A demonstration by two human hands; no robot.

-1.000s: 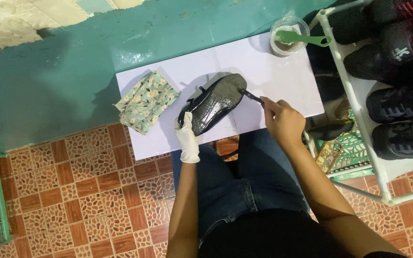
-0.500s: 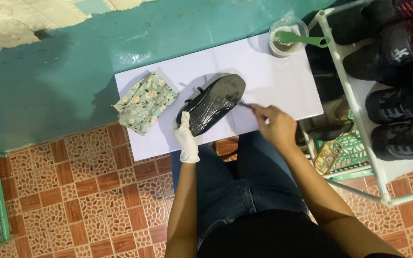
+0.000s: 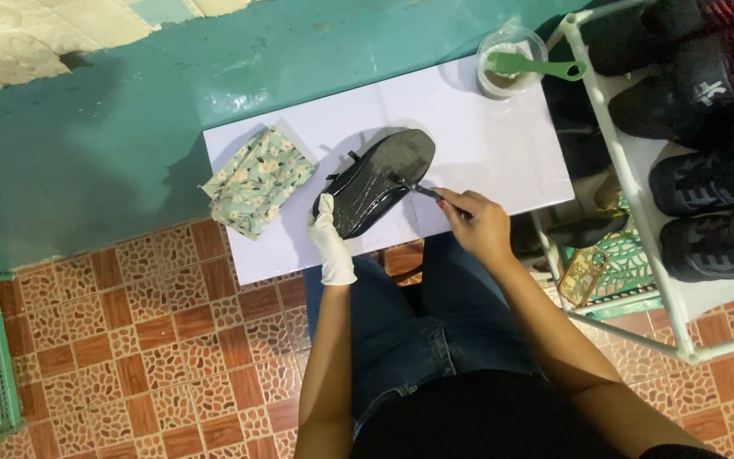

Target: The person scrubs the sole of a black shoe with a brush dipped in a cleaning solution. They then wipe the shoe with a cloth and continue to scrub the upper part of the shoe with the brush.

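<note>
We see a black shoe (image 3: pixel 377 180) lying sole up on a white board (image 3: pixel 486 153). The gloved left hand (image 3: pixel 331 240) grips the shoe's near end, fingers closed around it. The bare right hand (image 3: pixel 476 223), just right of the shoe, pinches a thin tool (image 3: pixel 414 187) with fingers drawn tight; its tip touches the sole. Left of the shoe lies a floral cloth (image 3: pixel 256 180). Far right of it, at the board's corner, stands a cup (image 3: pixel 510 61) with a green spoon (image 3: pixel 541 66).
</note>
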